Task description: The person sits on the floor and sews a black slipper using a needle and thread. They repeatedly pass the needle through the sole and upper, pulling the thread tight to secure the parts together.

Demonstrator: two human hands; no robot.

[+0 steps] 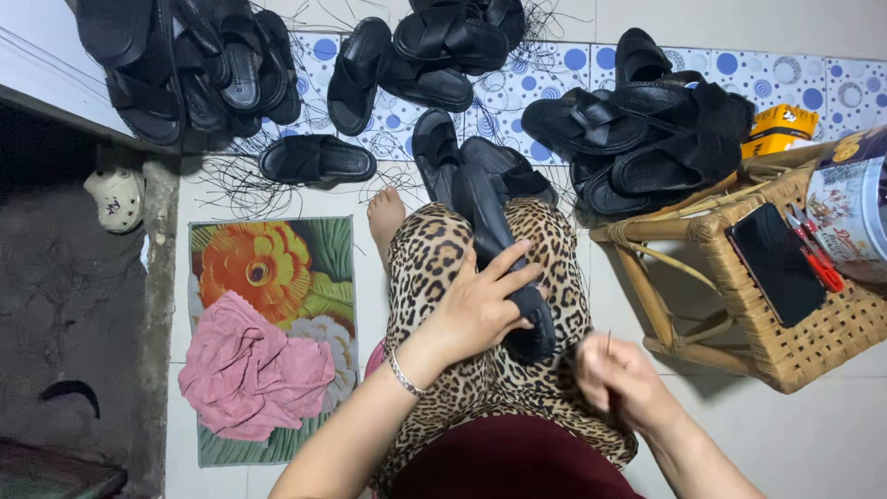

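Leopard-print trousers [434,268] fill the near view; person sits with one knee up, bare foot [384,214] on the tile floor [795,434]. Left hand [476,310] lies over a black sandal [504,268] resting along the thigh, fingers spread and pressing down, probably to keep it steady on the lap. Silver bracelet [405,374] at that wrist. Right hand [619,374] sits just right of the sandal's heel, fingers pinched together around a thin needle [608,342] whose tip sticks upward; thread not discernible.

Left on the floor: a floral mat [277,268] with a pink cloth [249,374] crumpled on it. Right, within arm's reach: a wicker stool [785,342] carrying a dark phone [776,263], red-handled scissors [818,259] and a round tin [855,208], apparently kept handy there.

Farther off, more black sandals in groups: a stack [185,69] at upper left, a loose pile [647,129] at upper right, singles between. They lie on a blue-dotted sheet [776,79] with dark thread scraps [236,180] scattered about. A yellow box [781,129] sits behind the stool.
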